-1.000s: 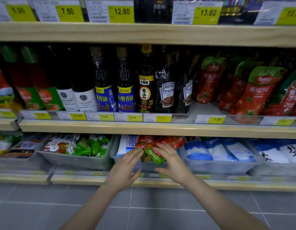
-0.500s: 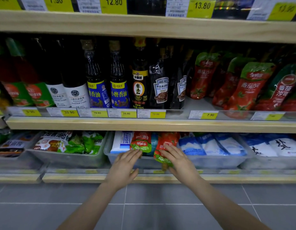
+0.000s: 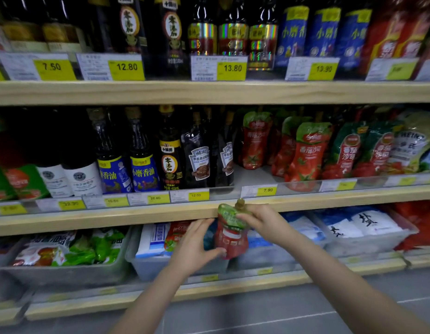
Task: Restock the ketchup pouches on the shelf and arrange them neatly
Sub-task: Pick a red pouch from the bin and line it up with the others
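A red ketchup pouch (image 3: 231, 239) with a green top and a spout is held upright in front of the middle shelf's wooden edge. My right hand (image 3: 262, 222) grips its green top. My left hand (image 3: 194, 247) holds its lower left side with the thumb under the bottom. More ketchup pouches (image 3: 305, 153) stand leaning on the middle shelf at the right, with a bare gap (image 3: 247, 175) to their left. Another red pouch (image 3: 177, 233) lies in the clear bin (image 3: 149, 266) on the bottom shelf.
Dark sauce and oil bottles (image 3: 170, 155) fill the middle shelf's left half. A clear front rail with price tags (image 3: 259, 190) runs along that shelf. Bins of white salt bags (image 3: 358, 225) and green packets (image 3: 88, 249) sit on the bottom shelf. Grey floor lies below.
Both hands lifted one ketchup pouch out of the bottom-shelf bin, up to the middle shelf's edge. The view tilted upward and moved closer.
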Tool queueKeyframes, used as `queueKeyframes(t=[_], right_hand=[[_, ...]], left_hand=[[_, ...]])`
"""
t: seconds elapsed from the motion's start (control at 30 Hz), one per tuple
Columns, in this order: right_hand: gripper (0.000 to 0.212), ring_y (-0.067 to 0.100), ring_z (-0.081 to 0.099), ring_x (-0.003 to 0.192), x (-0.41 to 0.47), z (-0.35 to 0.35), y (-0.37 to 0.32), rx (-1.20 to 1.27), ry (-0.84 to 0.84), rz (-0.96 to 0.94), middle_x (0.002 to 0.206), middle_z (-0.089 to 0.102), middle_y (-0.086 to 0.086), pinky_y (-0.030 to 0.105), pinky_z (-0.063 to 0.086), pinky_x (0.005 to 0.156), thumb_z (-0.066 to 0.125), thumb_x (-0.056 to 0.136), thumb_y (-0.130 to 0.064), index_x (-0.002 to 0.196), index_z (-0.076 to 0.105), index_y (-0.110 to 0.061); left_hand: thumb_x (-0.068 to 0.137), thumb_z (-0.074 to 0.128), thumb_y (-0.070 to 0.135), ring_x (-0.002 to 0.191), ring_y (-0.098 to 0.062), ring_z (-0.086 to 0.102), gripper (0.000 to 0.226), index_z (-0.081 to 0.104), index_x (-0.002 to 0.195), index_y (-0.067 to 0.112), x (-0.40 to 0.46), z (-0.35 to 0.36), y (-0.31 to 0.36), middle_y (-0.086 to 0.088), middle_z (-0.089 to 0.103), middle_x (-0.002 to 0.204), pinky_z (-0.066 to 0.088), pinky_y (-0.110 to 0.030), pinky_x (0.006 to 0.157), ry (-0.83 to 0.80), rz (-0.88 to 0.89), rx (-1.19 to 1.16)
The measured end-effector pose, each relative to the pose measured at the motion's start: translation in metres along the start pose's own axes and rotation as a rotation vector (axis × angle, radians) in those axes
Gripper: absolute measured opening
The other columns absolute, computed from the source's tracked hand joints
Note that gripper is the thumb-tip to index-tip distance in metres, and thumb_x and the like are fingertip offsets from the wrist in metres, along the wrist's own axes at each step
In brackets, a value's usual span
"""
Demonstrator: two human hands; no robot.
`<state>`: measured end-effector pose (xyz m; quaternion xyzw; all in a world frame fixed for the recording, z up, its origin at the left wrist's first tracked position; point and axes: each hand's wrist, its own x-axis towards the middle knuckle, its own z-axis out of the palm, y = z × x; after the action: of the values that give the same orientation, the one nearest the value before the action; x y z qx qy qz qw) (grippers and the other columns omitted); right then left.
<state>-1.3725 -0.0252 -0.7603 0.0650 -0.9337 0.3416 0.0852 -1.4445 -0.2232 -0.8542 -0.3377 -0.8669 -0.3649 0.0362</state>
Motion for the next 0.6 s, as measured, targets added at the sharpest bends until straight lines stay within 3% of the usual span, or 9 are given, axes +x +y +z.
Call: queueKeyframes(t=[0.1,0.17,0.27,0.4,0.53,0.6], right_hand=[[0.017,0.010,0.060,0.069,0.004,-0.023,-0.006,0.223,-0.074,0.075,0.076,0.069,0.006,0.026,0.049,0.064,0.056,0.091,-0.028,0.078,0.066,-0.025],[0.018,0.003,0.063,0.069,0.004,-0.032,-0.005,0.310,-0.053,0.097,0.075,0.071,-0.005,0.018,0.050,0.063,0.058,0.090,-0.025,0.074,0.067,-0.028],[0.013,0.002,0.066,0.069,0.004,-0.034,0.001,0.437,0.061,0.164,0.075,0.072,-0.009,0.015,0.051,0.062,0.060,0.088,-0.019,0.079,0.068,-0.023],[0.005,0.019,0.068,0.072,0.002,-0.029,0.009,0.612,0.299,0.248,0.080,0.072,0.009,0.031,0.057,0.067,0.068,0.082,-0.014,0.085,0.070,-0.010],[0.006,0.005,0.069,0.067,-0.009,-0.028,0.017,0.681,0.200,0.306,0.073,0.075,-0.006,0.017,0.051,0.053,0.068,0.082,-0.019,0.087,0.070,-0.016],[0.009,0.009,0.070,0.068,-0.013,-0.031,0.020,0.631,0.163,0.346,0.079,0.075,-0.002,0.021,0.054,0.055,0.066,0.083,-0.024,0.089,0.070,-0.017]], left_hand=[[0.058,0.082,0.046,0.111,-0.008,0.057,0.072,0.056,0.121,0.023,0.016,0.003,0.018,0.006,0.063,0.119,0.045,-0.034,0.099,-0.234,-0.124,-0.302],[0.059,0.083,0.041,0.100,-0.004,0.064,0.054,0.064,0.108,0.026,0.020,0.006,0.027,0.007,0.070,0.107,0.051,-0.036,0.093,-0.336,-0.125,-0.373],[0.065,0.083,0.033,0.091,0.005,0.063,0.044,0.068,0.105,0.025,0.024,0.013,0.039,0.008,0.071,0.104,0.052,-0.024,0.087,-0.277,-0.127,-0.340],[0.068,0.081,0.030,0.088,0.003,0.065,0.040,0.069,0.105,0.024,0.028,0.016,0.053,0.007,0.072,0.101,0.052,-0.019,0.080,-0.268,-0.180,-0.359],[0.071,0.080,0.024,0.087,0.002,0.066,0.031,0.068,0.100,0.025,0.029,0.015,0.058,0.005,0.072,0.099,0.053,-0.020,0.080,-0.331,-0.194,-0.438],[0.072,0.080,0.023,0.089,0.000,0.067,0.032,0.067,0.101,0.026,0.031,0.015,0.062,0.006,0.072,0.100,0.054,-0.023,0.083,-0.358,-0.185,-0.474]])
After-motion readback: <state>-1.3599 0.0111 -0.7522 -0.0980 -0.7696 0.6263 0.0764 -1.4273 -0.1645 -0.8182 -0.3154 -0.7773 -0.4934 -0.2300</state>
